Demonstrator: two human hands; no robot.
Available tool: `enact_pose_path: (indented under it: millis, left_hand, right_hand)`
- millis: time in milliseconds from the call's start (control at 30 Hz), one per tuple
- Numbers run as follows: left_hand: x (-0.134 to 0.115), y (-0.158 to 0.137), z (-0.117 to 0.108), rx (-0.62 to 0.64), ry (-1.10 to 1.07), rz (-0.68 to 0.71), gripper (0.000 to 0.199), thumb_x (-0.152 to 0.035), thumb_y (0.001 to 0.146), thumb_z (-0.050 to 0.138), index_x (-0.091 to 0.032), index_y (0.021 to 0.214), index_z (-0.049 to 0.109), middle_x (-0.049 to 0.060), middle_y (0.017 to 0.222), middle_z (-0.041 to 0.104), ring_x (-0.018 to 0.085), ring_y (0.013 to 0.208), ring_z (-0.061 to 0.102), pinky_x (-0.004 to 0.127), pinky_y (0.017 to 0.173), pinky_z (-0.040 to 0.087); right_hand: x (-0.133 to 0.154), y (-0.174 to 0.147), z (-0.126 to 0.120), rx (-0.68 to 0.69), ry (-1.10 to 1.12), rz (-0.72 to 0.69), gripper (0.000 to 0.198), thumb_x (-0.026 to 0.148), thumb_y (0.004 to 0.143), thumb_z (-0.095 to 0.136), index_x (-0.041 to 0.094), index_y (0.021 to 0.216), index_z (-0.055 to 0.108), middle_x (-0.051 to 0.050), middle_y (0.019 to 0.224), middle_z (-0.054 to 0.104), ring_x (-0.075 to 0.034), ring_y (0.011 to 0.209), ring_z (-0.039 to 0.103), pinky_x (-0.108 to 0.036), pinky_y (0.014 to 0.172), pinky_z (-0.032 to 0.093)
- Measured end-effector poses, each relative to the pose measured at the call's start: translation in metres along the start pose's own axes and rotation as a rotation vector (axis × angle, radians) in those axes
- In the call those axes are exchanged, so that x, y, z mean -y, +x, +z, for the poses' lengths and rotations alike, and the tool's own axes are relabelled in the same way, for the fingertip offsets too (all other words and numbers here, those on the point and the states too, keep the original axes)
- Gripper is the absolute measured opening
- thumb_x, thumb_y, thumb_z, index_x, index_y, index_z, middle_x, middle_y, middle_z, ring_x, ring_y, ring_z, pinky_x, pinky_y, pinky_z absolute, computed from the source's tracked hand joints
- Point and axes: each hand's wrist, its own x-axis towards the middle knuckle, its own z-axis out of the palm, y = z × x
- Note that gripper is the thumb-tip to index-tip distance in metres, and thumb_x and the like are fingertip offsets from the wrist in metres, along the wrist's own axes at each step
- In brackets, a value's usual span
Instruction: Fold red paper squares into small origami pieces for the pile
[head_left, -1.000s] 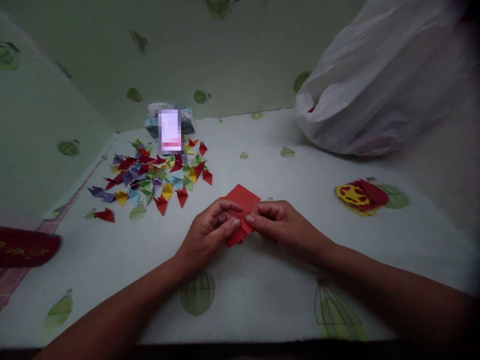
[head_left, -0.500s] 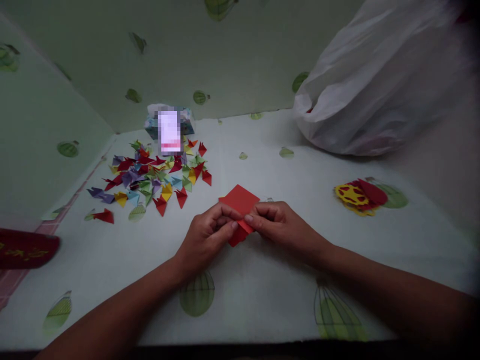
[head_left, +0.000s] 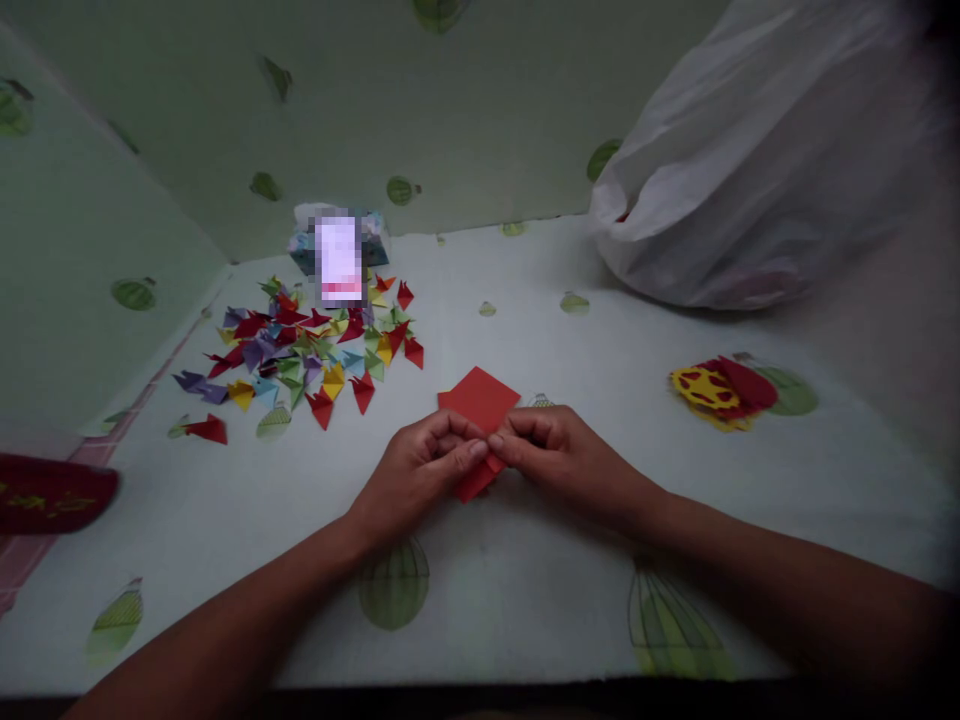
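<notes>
Red origami paper (head_left: 478, 394) is pinched between my two hands near the middle of the table, with a folded part pointing toward me. My left hand (head_left: 429, 462) grips its left side, thumb and fingers closed on it. From the other side my right hand (head_left: 546, 440) pinches it, its thumb almost touching the left thumb. The fingers hide the paper's middle, so the exact folds there cannot be made out. A small bit of yellow-orange shows at the paper's left edge, just beyond the left fingers.
Several folded paper pieces (head_left: 300, 345) in many colours are heaped at the back left. Behind them stand a blurred-out bright screen (head_left: 340, 258) and a tissue box (head_left: 375, 240). Red and yellow cut-outs (head_left: 712, 392) lie right, below a white plastic bag (head_left: 720, 220). A red object (head_left: 56, 493) sits far left.
Both thumbs have shifted slightly at the paper's middle, the left one a little up and right. The lower red flap reaches a bit closer to me. The rest is the same.
</notes>
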Motion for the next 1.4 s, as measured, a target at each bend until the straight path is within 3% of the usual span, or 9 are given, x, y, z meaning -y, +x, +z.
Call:
enact_pose_path:
  millis: [367, 600, 733, 967, 1067, 1167, 1267, 1333, 1400]
  left_hand:
    - [-0.002, 0.000, -0.003, 0.103, -0.145, -0.093, 0.031, -0.043, 0.086, 0.073, -0.016, 0.078, 0.059, 0.001, 0.061, 0.068, 0.012, 0.052, 0.062, 0.022, 0.053, 0.044]
    - [-0.006, -0.001, -0.003, 0.011, -0.004, -0.020, 0.031, -0.043, 0.087, 0.071, -0.016, 0.077, 0.059, 0.001, 0.061, 0.067, 0.011, 0.053, 0.059, 0.023, 0.055, 0.045]
    - [-0.007, -0.002, -0.001, -0.029, 0.111, 0.026, 0.028, -0.041, 0.087, 0.069, -0.015, 0.078, 0.062, 0.001, 0.063, 0.067, 0.012, 0.055, 0.060, 0.022, 0.054, 0.044]
    - [-0.004, -0.002, -0.003, -0.031, 0.016, 0.022, 0.030, -0.043, 0.087, 0.071, -0.016, 0.078, 0.062, 0.001, 0.064, 0.068, 0.012, 0.054, 0.060, 0.023, 0.054, 0.045]
    - [-0.001, 0.002, -0.008, -0.080, -0.011, 0.100, 0.028, -0.042, 0.092, 0.067, -0.015, 0.085, 0.069, 0.003, 0.075, 0.071, 0.013, 0.066, 0.064, 0.025, 0.064, 0.050]
    - [0.001, 0.005, -0.010, -0.119, 0.002, 0.218, 0.020, -0.033, 0.092, 0.069, -0.020, 0.104, 0.076, 0.005, 0.095, 0.076, 0.016, 0.086, 0.069, 0.027, 0.080, 0.053]
    - [0.002, 0.005, -0.009, -0.075, -0.001, 0.335, 0.016, -0.024, 0.086, 0.075, -0.023, 0.102, 0.077, 0.004, 0.100, 0.074, 0.016, 0.089, 0.068, 0.026, 0.081, 0.054]
    - [0.000, 0.003, -0.008, -0.045, 0.017, 0.396, 0.006, -0.023, 0.086, 0.075, -0.021, 0.091, 0.077, 0.003, 0.093, 0.071, 0.014, 0.080, 0.065, 0.025, 0.075, 0.053]
    - [-0.002, 0.002, -0.008, -0.047, 0.035, 0.402, 0.007, -0.024, 0.087, 0.075, -0.019, 0.082, 0.075, 0.003, 0.088, 0.068, 0.013, 0.075, 0.062, 0.025, 0.071, 0.051]
  right_hand:
    - [-0.002, -0.002, -0.002, 0.053, 0.041, 0.019, 0.044, 0.048, 0.091, 0.057, 0.021, 0.060, 0.042, 0.006, 0.058, 0.034, -0.009, 0.054, 0.029, -0.027, 0.052, 0.021]
    - [0.002, -0.002, -0.004, -0.019, 0.093, 0.018, 0.048, 0.053, 0.093, 0.057, 0.021, 0.060, 0.046, 0.005, 0.054, 0.040, -0.009, 0.050, 0.034, -0.026, 0.049, 0.024]
    - [0.002, -0.001, -0.003, 0.026, 0.055, 0.026, 0.041, 0.049, 0.089, 0.063, 0.019, 0.062, 0.052, 0.004, 0.056, 0.046, -0.009, 0.051, 0.038, -0.025, 0.048, 0.027]
    - [0.001, 0.000, -0.005, 0.055, 0.152, 0.100, 0.044, 0.052, 0.084, 0.070, 0.020, 0.061, 0.051, 0.004, 0.053, 0.053, -0.009, 0.045, 0.046, -0.023, 0.046, 0.034]
    - [-0.001, 0.001, -0.006, 0.076, 0.340, 0.142, 0.047, 0.054, 0.082, 0.074, 0.019, 0.062, 0.050, 0.005, 0.052, 0.052, -0.007, 0.042, 0.044, -0.022, 0.043, 0.031]
    - [-0.005, 0.003, -0.004, 0.109, 0.588, 0.203, 0.045, 0.052, 0.079, 0.079, 0.018, 0.066, 0.051, 0.007, 0.053, 0.050, -0.005, 0.040, 0.039, -0.021, 0.041, 0.026]
    - [-0.008, 0.003, 0.000, 0.192, 0.744, 0.252, 0.043, 0.050, 0.077, 0.081, 0.018, 0.070, 0.052, 0.009, 0.051, 0.046, -0.004, 0.038, 0.034, -0.020, 0.040, 0.024]
    - [-0.009, 0.001, 0.003, 0.277, 0.729, 0.256, 0.043, 0.053, 0.079, 0.079, 0.018, 0.072, 0.055, 0.008, 0.053, 0.048, -0.005, 0.039, 0.038, -0.021, 0.040, 0.026]
    - [-0.008, -0.001, 0.002, 0.297, 0.573, 0.188, 0.045, 0.059, 0.086, 0.070, 0.018, 0.074, 0.057, 0.005, 0.056, 0.053, -0.008, 0.043, 0.046, -0.023, 0.044, 0.032]
